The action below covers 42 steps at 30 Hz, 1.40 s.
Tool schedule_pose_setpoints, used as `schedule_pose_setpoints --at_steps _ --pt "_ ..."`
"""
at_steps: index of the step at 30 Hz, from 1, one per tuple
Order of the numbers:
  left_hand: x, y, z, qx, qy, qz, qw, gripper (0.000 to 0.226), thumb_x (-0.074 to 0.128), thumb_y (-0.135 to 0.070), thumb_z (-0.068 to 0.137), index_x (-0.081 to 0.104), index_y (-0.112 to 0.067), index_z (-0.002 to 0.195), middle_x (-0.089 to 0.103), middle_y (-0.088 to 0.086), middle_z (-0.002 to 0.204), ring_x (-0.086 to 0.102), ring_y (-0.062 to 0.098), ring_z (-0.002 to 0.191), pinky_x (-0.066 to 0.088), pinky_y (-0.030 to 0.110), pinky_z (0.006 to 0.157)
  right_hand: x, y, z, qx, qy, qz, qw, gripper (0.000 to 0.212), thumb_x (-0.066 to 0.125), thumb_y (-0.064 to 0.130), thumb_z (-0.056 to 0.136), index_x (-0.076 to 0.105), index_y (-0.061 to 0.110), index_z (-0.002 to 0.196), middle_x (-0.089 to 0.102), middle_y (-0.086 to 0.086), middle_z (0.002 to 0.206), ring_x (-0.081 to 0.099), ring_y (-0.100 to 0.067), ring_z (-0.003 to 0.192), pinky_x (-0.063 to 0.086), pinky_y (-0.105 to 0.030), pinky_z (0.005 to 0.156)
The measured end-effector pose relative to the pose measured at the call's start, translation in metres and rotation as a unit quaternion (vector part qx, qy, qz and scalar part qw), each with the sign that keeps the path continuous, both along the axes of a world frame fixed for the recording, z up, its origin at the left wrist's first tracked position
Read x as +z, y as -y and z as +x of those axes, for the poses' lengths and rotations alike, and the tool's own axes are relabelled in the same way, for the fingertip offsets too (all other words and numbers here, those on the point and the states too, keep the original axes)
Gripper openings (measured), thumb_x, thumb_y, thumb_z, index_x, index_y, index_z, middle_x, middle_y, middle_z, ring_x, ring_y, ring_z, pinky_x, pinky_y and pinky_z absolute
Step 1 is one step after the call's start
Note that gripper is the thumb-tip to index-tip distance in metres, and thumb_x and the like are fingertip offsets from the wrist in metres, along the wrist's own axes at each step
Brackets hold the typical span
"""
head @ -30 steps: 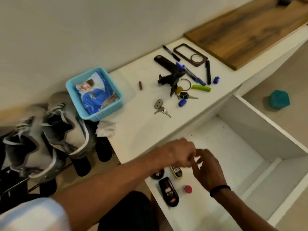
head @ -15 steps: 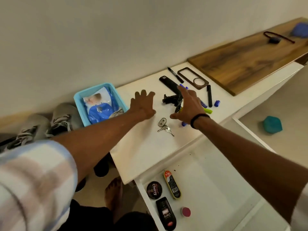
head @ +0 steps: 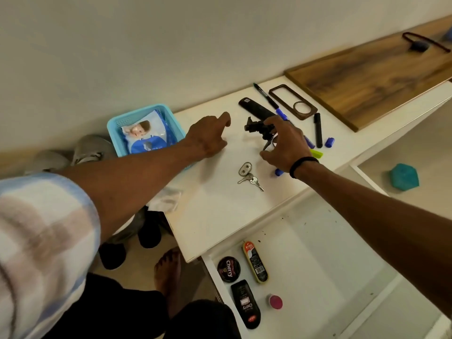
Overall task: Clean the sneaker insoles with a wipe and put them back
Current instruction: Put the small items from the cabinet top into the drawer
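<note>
Two grey sneakers stand at the left, partly hidden behind my left forearm; their insoles are not visible. A pack of wipes lies in a light blue basket on the white tabletop. A crumpled white wipe hangs at the table's left edge. My left hand rests on the tabletop right of the basket, fingers curled under with one finger stretched out; whatever is beneath it is hidden. My right hand hovers with curved, spread fingers over a black clamp.
Keys lie between my hands. Markers, a phone case and a wooden board sit further right. Below, an open white drawer holds shoe polish tins. A teal object lies on the floor.
Both hands rose from the drawer to the tabletop. Since half a second ago, my left hand's spread fingers have curled, and my right hand has lifted slightly over the black clamp.
</note>
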<state>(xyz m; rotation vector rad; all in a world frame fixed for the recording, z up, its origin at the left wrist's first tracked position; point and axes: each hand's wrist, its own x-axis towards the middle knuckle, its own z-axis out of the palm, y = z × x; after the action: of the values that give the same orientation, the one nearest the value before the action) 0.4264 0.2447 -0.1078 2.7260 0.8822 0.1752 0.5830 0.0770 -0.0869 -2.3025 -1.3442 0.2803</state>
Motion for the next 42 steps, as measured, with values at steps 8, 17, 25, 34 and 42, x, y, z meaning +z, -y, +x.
schedule_pose_setpoints --at_steps 8,17,25,34,42 --pt "0.027 0.118 -0.035 -0.038 0.115 -0.065 0.990 0.047 0.075 -0.039 0.086 0.042 -0.030 0.118 0.064 -0.007 0.099 0.054 0.018 0.092 0.044 0.036 0.069 0.026 0.099 -0.013 0.002 -0.022 0.040 0.999 0.074 0.088 0.022 0.074 0.047 0.030 0.136 0.058 -0.002 0.131 0.058 -0.014 0.103 0.057 -0.039 0.088" --pt "-0.042 0.293 -0.058 -0.196 -0.244 -0.214 0.925 0.035 0.075 -0.048 0.085 0.062 -0.025 0.108 0.064 -0.001 0.112 0.060 0.022 0.106 0.052 0.035 0.080 -0.026 0.279 -0.037 0.060 0.002 -0.185 0.981 0.072 0.085 0.030 0.074 0.044 0.038 0.132 0.056 0.011 0.116 0.057 -0.014 0.097 0.053 -0.034 0.078" --pt "-0.142 0.376 -0.061 -0.168 -0.369 -0.249 0.879 0.040 0.064 -0.026 0.098 0.060 -0.003 0.131 0.047 0.018 0.145 0.058 0.036 0.122 0.050 0.042 0.098 -0.120 0.319 -0.083 0.085 -0.073 -0.383 0.917 0.053 0.072 0.016 0.073 0.045 0.032 0.117 0.054 0.006 0.111 0.058 -0.018 0.095 0.054 -0.035 0.072" --pt "-0.184 0.406 -0.054 -0.170 -0.382 -0.260 0.870 0.038 0.057 -0.015 0.102 0.050 -0.005 0.138 0.040 0.021 0.143 0.055 0.037 0.125 0.048 0.041 0.099 -0.195 0.306 -0.088 -0.012 -0.117 -0.424 0.898 0.046 0.077 0.014 0.081 0.061 0.012 0.123 0.051 -0.009 0.135 0.060 -0.024 0.112 0.048 -0.026 0.091" --pt "-0.185 0.407 -0.053 -0.155 -0.393 -0.227 0.878 0.039 0.055 -0.005 0.100 0.053 -0.001 0.138 0.043 0.023 0.143 0.055 0.038 0.126 0.047 0.042 0.103 -0.215 0.312 -0.105 -0.004 -0.157 -0.490 0.858 0.043 0.073 0.022 0.086 0.061 0.016 0.127 0.061 -0.006 0.131 0.059 -0.023 0.119 0.047 -0.031 0.104"
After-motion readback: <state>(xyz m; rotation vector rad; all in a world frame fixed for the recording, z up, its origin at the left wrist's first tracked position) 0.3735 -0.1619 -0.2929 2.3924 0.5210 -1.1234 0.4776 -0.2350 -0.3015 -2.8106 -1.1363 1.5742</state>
